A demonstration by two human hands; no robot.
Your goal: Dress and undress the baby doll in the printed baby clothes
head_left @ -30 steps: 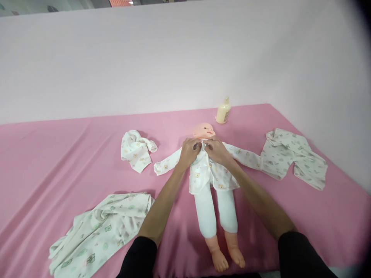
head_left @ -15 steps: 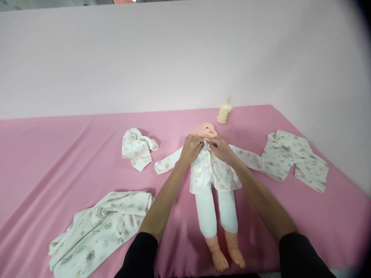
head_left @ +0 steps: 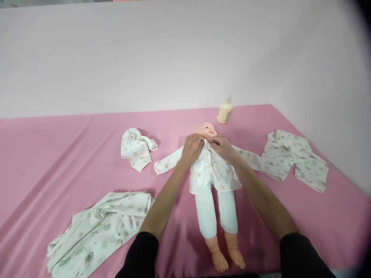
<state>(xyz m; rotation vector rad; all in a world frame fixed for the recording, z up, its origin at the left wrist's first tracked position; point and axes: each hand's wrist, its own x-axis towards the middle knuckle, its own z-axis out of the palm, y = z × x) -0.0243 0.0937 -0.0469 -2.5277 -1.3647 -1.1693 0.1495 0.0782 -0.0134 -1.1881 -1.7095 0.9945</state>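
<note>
On its back lies a baby doll [head_left: 227,212], feet toward me, wearing a white printed baby jacket [head_left: 203,173] with both sleeves spread out. My left hand [head_left: 192,148] is closed on the jacket's neckline, just below the doll's chin. Opposite it, my right hand [head_left: 220,148] pinches the other side of the same neckline. The two hands are close together, a narrow gap between their fingertips. Below the collar the jacket's front edges part slightly toward the hem. What exactly the fingertips grip is partly hidden.
A pink sheet [head_left: 87,170] covers the surface, with a pale wall [head_left: 145,58] behind. Past the doll's head stands a yellowish pump bottle [head_left: 224,112]. Folded printed clothes lie around: a small one [head_left: 136,150] and a larger one [head_left: 101,227] at left, another [head_left: 295,158] at right.
Very little differs. My fingers have shifted slightly at the neckline, while the doll and the clothes around it stay in place.
</note>
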